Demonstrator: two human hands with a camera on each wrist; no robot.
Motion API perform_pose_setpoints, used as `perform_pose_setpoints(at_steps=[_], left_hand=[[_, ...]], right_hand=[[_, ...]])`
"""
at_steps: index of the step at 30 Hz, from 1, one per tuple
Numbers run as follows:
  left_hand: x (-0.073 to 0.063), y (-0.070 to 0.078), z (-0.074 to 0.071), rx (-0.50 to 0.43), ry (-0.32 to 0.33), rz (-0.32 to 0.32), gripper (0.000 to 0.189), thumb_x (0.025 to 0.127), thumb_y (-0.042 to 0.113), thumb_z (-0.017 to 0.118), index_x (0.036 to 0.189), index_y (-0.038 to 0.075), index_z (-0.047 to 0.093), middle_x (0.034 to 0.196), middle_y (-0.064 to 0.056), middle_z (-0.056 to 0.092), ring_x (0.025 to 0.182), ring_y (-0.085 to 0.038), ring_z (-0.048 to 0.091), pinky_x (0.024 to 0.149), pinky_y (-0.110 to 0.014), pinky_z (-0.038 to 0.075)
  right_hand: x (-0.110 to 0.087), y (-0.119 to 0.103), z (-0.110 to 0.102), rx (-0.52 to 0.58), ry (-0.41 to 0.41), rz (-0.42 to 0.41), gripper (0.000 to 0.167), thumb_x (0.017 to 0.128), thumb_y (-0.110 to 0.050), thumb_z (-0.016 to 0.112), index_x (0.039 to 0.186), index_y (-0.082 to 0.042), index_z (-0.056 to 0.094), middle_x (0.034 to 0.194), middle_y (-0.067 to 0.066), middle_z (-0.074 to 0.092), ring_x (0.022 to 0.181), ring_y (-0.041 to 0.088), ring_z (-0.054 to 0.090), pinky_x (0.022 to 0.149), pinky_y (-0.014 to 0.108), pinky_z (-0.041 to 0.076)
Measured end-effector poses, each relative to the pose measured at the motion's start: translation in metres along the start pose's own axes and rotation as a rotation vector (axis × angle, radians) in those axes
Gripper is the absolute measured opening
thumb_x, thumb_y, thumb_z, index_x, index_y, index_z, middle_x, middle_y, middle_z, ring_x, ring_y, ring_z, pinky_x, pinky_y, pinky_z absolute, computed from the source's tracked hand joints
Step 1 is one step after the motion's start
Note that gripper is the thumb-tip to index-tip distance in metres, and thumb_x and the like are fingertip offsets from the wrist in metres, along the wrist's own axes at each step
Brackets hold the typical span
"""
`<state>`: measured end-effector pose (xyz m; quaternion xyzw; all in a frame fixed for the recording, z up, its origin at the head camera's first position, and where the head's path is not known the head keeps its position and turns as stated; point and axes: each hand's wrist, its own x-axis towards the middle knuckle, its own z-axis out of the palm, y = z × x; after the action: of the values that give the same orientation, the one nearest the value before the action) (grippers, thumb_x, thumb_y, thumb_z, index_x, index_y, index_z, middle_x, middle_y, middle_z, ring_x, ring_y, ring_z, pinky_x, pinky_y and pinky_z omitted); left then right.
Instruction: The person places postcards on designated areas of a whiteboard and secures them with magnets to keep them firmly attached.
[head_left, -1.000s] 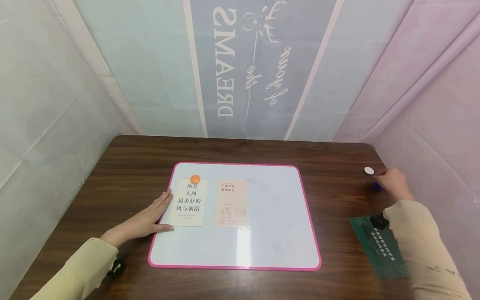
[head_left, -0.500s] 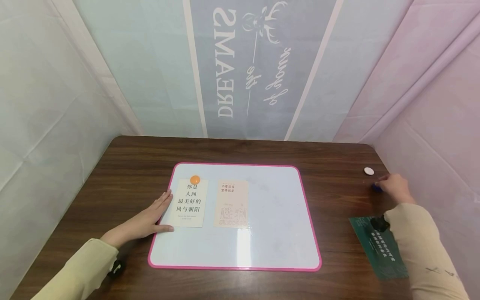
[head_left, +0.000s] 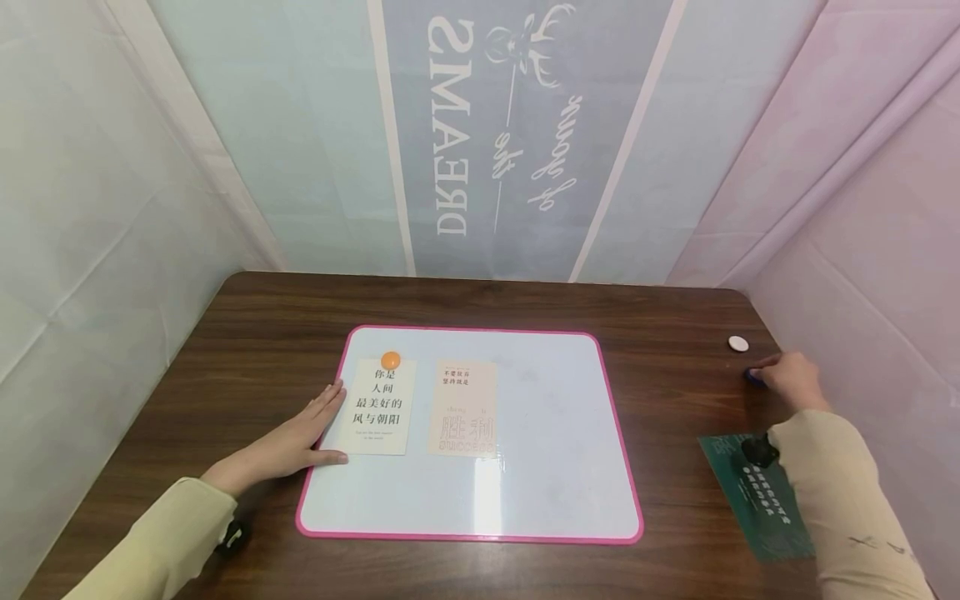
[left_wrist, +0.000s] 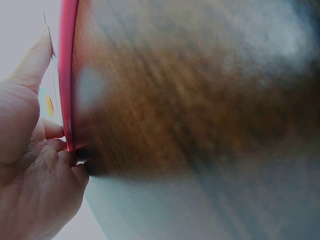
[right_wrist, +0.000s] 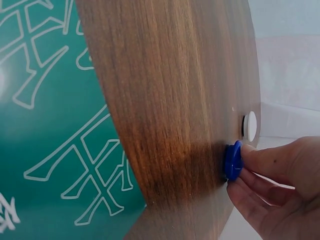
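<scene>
My right hand (head_left: 795,379) is at the far right of the table, thumb and fingers pinching a round blue magnet (right_wrist: 233,161) by its sides, close to the tabletop. A white round magnet (head_left: 738,343) lies just beyond it. At the other side, my left hand (head_left: 303,433) rests with straight fingers on the left edge of the pink-framed whiteboard (head_left: 558,467). On the board lie a cream card (head_left: 378,437) with black characters, an orange magnet (head_left: 391,360) at its top edge, and a pinkish card (head_left: 462,396) to its right.
A dark green card (head_left: 772,533) with pale characters lies on the brown wooden table (head_left: 675,400), partly under the right forearm. Fabric sheets (head_left: 315,150) hang around the table's back and sides.
My right hand's fingers have come down onto the blue magnet, from slightly above it, and now pinch it. The left hand, the board and the cards have stayed put.
</scene>
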<state>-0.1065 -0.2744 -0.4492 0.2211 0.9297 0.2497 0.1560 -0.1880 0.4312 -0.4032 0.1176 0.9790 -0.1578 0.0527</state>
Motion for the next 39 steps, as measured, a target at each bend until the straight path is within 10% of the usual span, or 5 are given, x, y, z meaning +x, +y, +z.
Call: perform_pose_setpoints(at_steps=[18, 27, 39], left_hand=[[0.0012, 0.0011, -0.0009, 0.007, 0.0, -0.01, 0.1, 0.076, 0.046, 0.068, 0.143, -0.004, 0.015, 0.151, -0.019, 0.006, 0.137, -0.037, 0.008, 0.106, -0.054, 0.016], [0.0016, 0.0037, -0.0028, 0.004, -0.004, -0.013, 0.1, 0.075, 0.046, 0.068, 0.143, -0.004, 0.015, 0.151, -0.019, 0.006, 0.137, -0.037, 0.008, 0.106, -0.054, 0.016], [-0.0002, 0.0019, -0.001, 0.007, -0.005, -0.014, 0.1, 0.075, 0.047, 0.068, 0.143, -0.004, 0.015, 0.151, -0.02, 0.005, 0.137, -0.037, 0.008, 0.106, -0.055, 0.017]], right_hand=[[-0.0064, 0.0006, -0.0037, 0.095, 0.036, 0.024, 0.034, 0.087, -0.02, 0.058, 0.095, 0.013, 0.063, 0.088, 0.033, 0.06, 0.092, 0.051, 0.044, 0.081, 0.055, 0.029], [-0.005, 0.0034, -0.0023, 0.308, -0.032, 0.067, 0.038, 0.087, -0.017, 0.061, 0.1, 0.018, 0.06, 0.057, 0.003, 0.066, 0.053, 0.001, 0.058, 0.058, 0.021, 0.045], [-0.0072, -0.0038, 0.0017, 0.309, -0.028, 0.043, 0.038, 0.085, -0.022, 0.063, 0.098, 0.014, 0.064, 0.061, 0.001, 0.068, 0.054, -0.007, 0.056, 0.052, 0.011, 0.039]])
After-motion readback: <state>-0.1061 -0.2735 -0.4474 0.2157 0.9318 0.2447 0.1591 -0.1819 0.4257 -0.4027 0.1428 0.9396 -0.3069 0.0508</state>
